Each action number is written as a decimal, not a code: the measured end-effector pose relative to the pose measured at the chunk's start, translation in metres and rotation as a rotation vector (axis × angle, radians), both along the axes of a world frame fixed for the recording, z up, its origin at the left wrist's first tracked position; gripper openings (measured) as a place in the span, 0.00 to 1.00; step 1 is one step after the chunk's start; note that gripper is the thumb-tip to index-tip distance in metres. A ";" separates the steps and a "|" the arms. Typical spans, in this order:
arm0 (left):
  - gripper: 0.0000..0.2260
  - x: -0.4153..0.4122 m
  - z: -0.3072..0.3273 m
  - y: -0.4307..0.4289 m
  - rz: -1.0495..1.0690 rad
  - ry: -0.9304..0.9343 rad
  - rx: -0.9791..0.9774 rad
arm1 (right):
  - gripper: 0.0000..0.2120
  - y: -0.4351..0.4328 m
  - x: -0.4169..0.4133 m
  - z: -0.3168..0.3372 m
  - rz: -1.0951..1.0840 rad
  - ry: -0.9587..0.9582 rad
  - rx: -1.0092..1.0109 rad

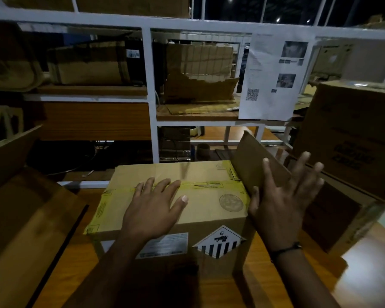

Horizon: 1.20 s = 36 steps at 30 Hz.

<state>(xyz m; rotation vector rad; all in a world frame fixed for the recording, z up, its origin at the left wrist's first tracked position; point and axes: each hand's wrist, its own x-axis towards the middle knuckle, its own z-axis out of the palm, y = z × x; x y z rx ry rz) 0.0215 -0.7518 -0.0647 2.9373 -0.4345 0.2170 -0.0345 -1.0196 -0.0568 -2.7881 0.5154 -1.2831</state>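
Note:
A brown cardboard box [209, 210] stands in the middle of a wooden table [80, 258]. Yellow printed tape [207, 185] runs along its top seam, and a striped diamond hazard label [219, 242] is on its near side. My left hand [153, 207] lies flat on the box top, fingers straight and spread over the tape. My right hand [285, 201] is at the box's right end with fingers spread straight, its palm against a raised cardboard flap [253, 161] that stands tilted up from that end.
A large open carton [20, 218] fills the left side of the table. Stacked cartons [351, 138] stand close on the right. Behind the table is a white metal rack [152, 121] holding more cardboard boxes, with a printed paper sheet [271, 76] hanging on it.

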 end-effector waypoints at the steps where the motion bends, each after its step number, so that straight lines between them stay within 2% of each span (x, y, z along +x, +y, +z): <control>1: 0.30 0.000 0.000 0.000 0.000 -0.001 0.001 | 0.34 -0.002 -0.001 -0.002 -0.028 0.022 0.032; 3: 0.29 0.000 0.000 0.000 -0.003 -0.002 0.004 | 0.42 -0.005 -0.002 -0.006 -0.105 0.101 0.156; 5: 0.30 0.000 0.001 0.000 -0.007 0.000 0.002 | 0.50 -0.008 -0.003 -0.005 -0.206 0.256 0.316; 8: 0.33 -0.001 0.002 0.000 -0.007 -0.005 -0.003 | 0.49 -0.015 -0.006 -0.006 -0.290 0.529 0.496; 12: 0.34 -0.002 0.002 0.000 -0.006 -0.012 -0.017 | 0.47 -0.020 -0.006 0.000 -0.176 0.715 0.584; 16: 0.34 -0.003 0.002 -0.002 -0.001 -0.019 -0.017 | 0.35 -0.023 -0.006 0.011 0.002 0.802 0.732; 20: 0.33 -0.003 0.002 -0.004 0.009 -0.040 -0.017 | 0.36 -0.036 -0.004 0.006 0.166 0.868 0.874; 23: 0.32 -0.004 0.002 -0.004 0.003 -0.080 -0.008 | 0.36 -0.039 -0.005 0.001 0.250 0.844 0.982; 26: 0.31 -0.007 0.003 -0.003 0.005 -0.123 -0.025 | 0.34 -0.033 -0.011 0.004 0.222 0.782 0.897; 30: 0.30 -0.014 0.010 -0.006 0.042 -0.322 -0.050 | 0.24 -0.019 -0.016 0.025 0.043 0.604 0.353; 31: 0.30 -0.017 0.012 -0.006 0.039 -0.401 -0.052 | 0.27 -0.011 -0.017 0.035 0.058 0.571 0.273; 34: 0.32 -0.020 0.016 -0.006 0.004 -0.615 -0.077 | 0.40 0.015 -0.014 0.054 0.224 0.496 0.224; 36: 0.35 -0.022 0.017 -0.008 -0.022 -0.727 -0.126 | 0.41 0.029 -0.013 0.059 0.247 0.453 0.158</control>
